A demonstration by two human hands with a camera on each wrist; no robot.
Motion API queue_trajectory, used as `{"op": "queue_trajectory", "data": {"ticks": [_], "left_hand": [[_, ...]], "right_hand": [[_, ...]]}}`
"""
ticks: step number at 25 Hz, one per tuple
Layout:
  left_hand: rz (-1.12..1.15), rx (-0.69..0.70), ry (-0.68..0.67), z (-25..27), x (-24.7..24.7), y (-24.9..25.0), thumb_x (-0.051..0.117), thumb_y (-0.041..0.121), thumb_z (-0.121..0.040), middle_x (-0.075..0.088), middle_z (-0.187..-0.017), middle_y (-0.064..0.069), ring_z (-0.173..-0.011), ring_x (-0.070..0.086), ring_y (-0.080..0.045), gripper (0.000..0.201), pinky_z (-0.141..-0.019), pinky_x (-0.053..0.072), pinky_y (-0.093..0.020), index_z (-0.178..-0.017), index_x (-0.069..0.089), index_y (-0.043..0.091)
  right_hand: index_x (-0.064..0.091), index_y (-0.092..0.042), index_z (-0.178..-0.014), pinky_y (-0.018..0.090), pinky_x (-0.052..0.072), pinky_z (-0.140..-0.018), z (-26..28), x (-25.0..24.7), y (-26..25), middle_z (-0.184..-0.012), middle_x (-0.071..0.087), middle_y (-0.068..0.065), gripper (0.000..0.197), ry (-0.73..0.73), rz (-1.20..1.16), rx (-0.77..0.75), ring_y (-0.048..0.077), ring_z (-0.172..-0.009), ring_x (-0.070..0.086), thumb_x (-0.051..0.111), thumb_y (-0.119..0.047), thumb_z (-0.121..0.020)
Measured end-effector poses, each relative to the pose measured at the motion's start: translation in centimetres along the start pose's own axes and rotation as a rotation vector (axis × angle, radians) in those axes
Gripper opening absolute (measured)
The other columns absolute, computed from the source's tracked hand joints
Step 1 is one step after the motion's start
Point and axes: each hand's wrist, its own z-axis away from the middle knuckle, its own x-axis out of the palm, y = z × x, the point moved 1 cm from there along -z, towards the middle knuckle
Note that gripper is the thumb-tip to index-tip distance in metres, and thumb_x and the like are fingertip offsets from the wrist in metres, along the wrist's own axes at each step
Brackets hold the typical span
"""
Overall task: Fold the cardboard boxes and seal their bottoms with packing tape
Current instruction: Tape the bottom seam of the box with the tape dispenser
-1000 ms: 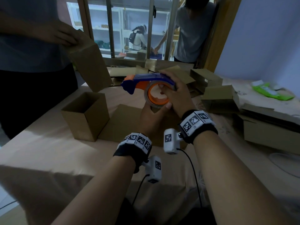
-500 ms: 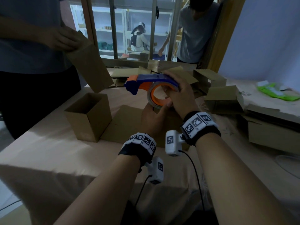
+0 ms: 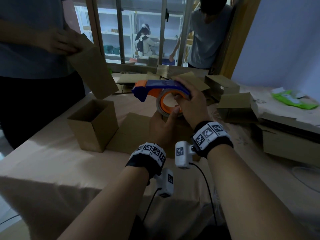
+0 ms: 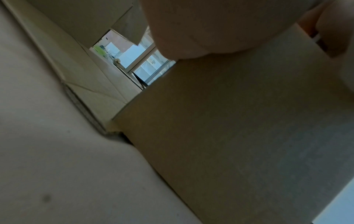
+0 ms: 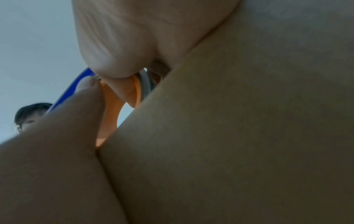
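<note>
A blue and orange tape dispenser [image 3: 161,90] with a roll of brown tape [image 3: 160,108] is held up above the table. My right hand [image 3: 188,104] grips its rear, fingers over the blue top and into the orange ring [image 5: 109,109]. My left hand [image 3: 163,125] holds the roll from below, thumb on its rim. Beneath the hands lies a cardboard box [image 3: 136,130], its brown side [image 4: 239,136] filling the left wrist view. An upright open box [image 3: 93,125] stands to its left.
A person at the left holds a flattened box [image 3: 93,70]. Several folded and flat boxes [image 3: 237,108] are piled at the back and right, with green packaging [image 3: 292,99] at the far right. Another person stands by the window. Cloth-covered table surface [image 3: 52,161] lies in front.
Both hands and the dispenser stay nearly in place; my left thumb has shifted slightly on the roll. The person at the left moved the flattened box a little.
</note>
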Motion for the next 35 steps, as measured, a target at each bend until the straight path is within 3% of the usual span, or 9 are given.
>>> {"op": "queue_trajectory", "data": {"ticks": [7,13,17,21,23,25,30,32,35], "left_hand": [[-0.061,-0.030,-0.014,0.4,-0.1,0.9,0.048,0.070,-0.082,0.066,-0.096,0.023,-0.088,0.060,0.015,0.049,-0.069,0.041,0.000,-0.109,0.062,0.031],[-0.077,-0.031,-0.024,0.4,-0.3,1.1,0.052,0.064,-0.087,0.068,-0.103,0.017,-0.093,0.060,0.011,0.051,-0.073,0.041,-0.004,-0.117,0.063,0.024],[-0.070,-0.020,-0.021,0.4,-0.2,0.8,0.055,0.055,-0.093,0.070,-0.113,0.011,-0.100,0.063,0.005,0.046,-0.079,0.044,-0.006,-0.125,0.062,0.022],[-0.071,-0.051,-0.015,0.4,-0.2,0.4,0.055,0.065,-0.089,0.070,-0.118,0.008,-0.107,0.064,-0.002,0.057,-0.092,0.051,-0.025,-0.128,0.060,0.025],[-0.107,-0.091,-0.035,0.4,-0.2,0.6,0.053,0.073,-0.084,0.061,-0.136,-0.002,-0.124,0.057,-0.014,0.076,-0.104,0.045,-0.033,-0.140,0.051,0.023],[-0.133,-0.139,-0.052,0.5,-0.3,1.4,0.055,0.062,-0.089,0.049,-0.148,-0.008,-0.131,0.048,-0.017,0.077,-0.101,0.037,-0.026,-0.148,0.041,0.015],[-0.109,-0.138,-0.064,0.9,-0.4,2.0,0.058,0.043,-0.096,0.052,-0.102,0.021,-0.078,0.046,0.022,0.050,-0.066,0.033,0.002,-0.136,0.052,0.013],[-0.103,-0.150,-0.050,0.8,-0.5,2.0,0.058,0.045,-0.095,0.049,-0.092,0.030,-0.084,0.053,0.015,0.038,-0.067,0.037,-0.005,-0.125,0.054,0.022],[-0.097,-0.137,-0.036,0.8,-0.5,2.1,0.058,0.049,-0.094,0.057,-0.092,0.025,-0.083,0.053,0.014,0.027,-0.073,0.043,-0.014,-0.115,0.052,0.032]], "right_hand": [[0.055,-0.029,-0.136,0.031,0.053,-0.095,0.2,-0.2,0.1,-0.125,0.059,-0.006,0.056,0.000,-0.018,0.009,0.007,-0.106,0.060,0.056,0.000,-0.088],[0.059,-0.028,-0.130,0.020,0.054,-0.082,0.0,-0.6,0.2,-0.125,0.060,-0.001,0.057,0.033,-0.061,0.023,0.009,-0.104,0.061,0.056,0.006,-0.085],[0.062,-0.026,-0.130,0.033,0.058,-0.085,-0.1,-0.5,0.6,-0.120,0.064,-0.001,0.055,0.088,-0.128,0.057,0.015,-0.099,0.064,0.058,0.005,-0.084],[0.064,-0.027,-0.127,0.037,0.055,-0.093,0.3,-0.4,0.4,-0.118,0.065,-0.004,0.052,0.131,-0.116,0.060,0.011,-0.105,0.063,0.056,0.002,-0.085],[0.068,-0.022,-0.121,0.036,0.054,-0.095,0.5,-0.9,0.3,-0.116,0.067,-0.003,0.050,0.242,-0.180,0.104,0.011,-0.105,0.063,0.053,0.005,-0.083],[0.072,-0.020,-0.114,0.036,0.054,-0.095,0.6,-1.4,0.2,-0.111,0.069,-0.004,0.049,0.339,-0.264,0.168,0.011,-0.103,0.064,0.051,0.008,-0.079],[0.074,-0.023,-0.110,0.035,0.055,-0.094,1.0,-1.3,0.0,-0.111,0.068,-0.005,0.051,0.421,-0.263,0.217,0.010,-0.104,0.064,0.048,0.005,-0.076],[0.074,-0.028,-0.108,0.035,0.053,-0.098,1.2,-1.3,0.0,-0.116,0.065,-0.007,0.052,0.500,-0.219,0.242,0.010,-0.108,0.060,0.048,0.000,-0.073],[0.073,-0.028,-0.109,0.034,0.051,-0.100,1.4,-1.4,-0.3,-0.121,0.061,-0.006,0.052,0.560,-0.120,0.209,0.011,-0.113,0.057,0.047,-0.001,-0.074]]}}
